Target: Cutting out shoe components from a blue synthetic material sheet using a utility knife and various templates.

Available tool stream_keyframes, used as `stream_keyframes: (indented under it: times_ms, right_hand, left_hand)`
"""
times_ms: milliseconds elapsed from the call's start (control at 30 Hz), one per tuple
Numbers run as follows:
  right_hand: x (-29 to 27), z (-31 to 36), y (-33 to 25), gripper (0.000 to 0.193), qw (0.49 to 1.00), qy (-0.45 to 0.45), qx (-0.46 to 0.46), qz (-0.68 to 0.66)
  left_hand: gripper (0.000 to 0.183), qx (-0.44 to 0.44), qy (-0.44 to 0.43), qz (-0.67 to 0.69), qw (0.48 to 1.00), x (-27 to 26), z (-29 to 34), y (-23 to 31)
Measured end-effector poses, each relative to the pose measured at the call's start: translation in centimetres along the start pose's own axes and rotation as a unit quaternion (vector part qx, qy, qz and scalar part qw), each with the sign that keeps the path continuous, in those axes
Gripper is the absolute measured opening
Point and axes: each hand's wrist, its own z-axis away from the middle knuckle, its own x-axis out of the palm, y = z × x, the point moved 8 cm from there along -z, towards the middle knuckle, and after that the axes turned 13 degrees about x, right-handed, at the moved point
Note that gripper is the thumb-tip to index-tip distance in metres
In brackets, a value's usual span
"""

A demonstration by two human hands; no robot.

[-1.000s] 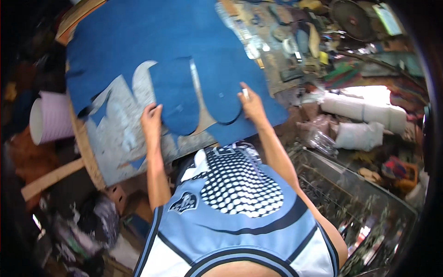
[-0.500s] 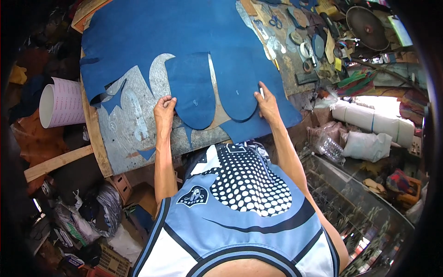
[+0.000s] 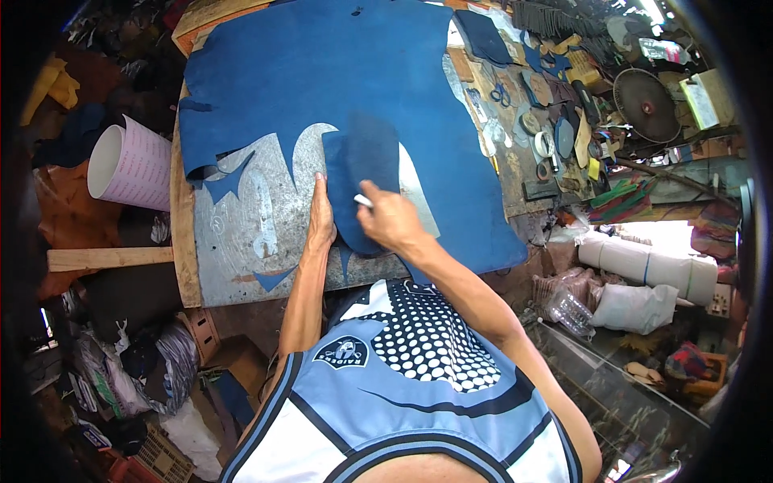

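Observation:
A large blue leather hide (image 3: 322, 72) lies over the worktable, with shapes cut out of its near side. My left hand (image 3: 321, 217) is upright at the left edge of a cut blue leather piece (image 3: 336, 157), its fingers along that edge and seemingly gripping it. Over this piece lies or hovers a second, darker piece (image 3: 375, 149), blurred by motion. My right hand (image 3: 392, 219) is closed around a short white stick (image 3: 363, 200) that juts out by the thumb. Its fingers lie over the darker piece; whether they grip it too is hidden.
The grey scratched cutting surface (image 3: 229, 233) shows through the cutouts. Right of the hide lie scissors (image 3: 500, 95), tape rolls (image 3: 544, 144) and leather scraps. A round fan (image 3: 646, 105) stands beyond. A paper roll (image 3: 129, 165) is at the left, a white wrapped roll (image 3: 648, 268) at the right.
The right-hand cut piece has come out of the hide and moved left over the other, darker side showing. My right hand has swung left with the white stick; a gap shows in the hide.

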Motion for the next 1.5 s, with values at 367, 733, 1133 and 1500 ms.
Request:
stream_keyframes:
  times_ms: [367,733,1133,1500]
  right_hand:
    - [1.3,-2.6,7.0,0.029,0.957,0.027,0.027,-0.286]
    - [4.5,-1.6,5.9,0.025,0.979,-0.046,-0.016,-0.200]
    - [1.1,-1.8,7.2,0.028,0.958,0.073,0.006,-0.276]
    - [-10.6,-1.0,15.1,0.046,0.927,0.239,0.028,-0.287]
  left_hand:
    - [0.049,0.151,0.001,-0.432,0.889,-2.2,-1.0,0.5]
    - [0.048,0.328,-0.021,-0.622,0.710,-0.7,0.7,2.4]
    - [0.048,0.252,-0.011,-0.594,0.764,-0.1,-0.6,2.8]
    - [0.042,0.265,-0.303,-0.531,0.745,13.6,0.3,9.4]
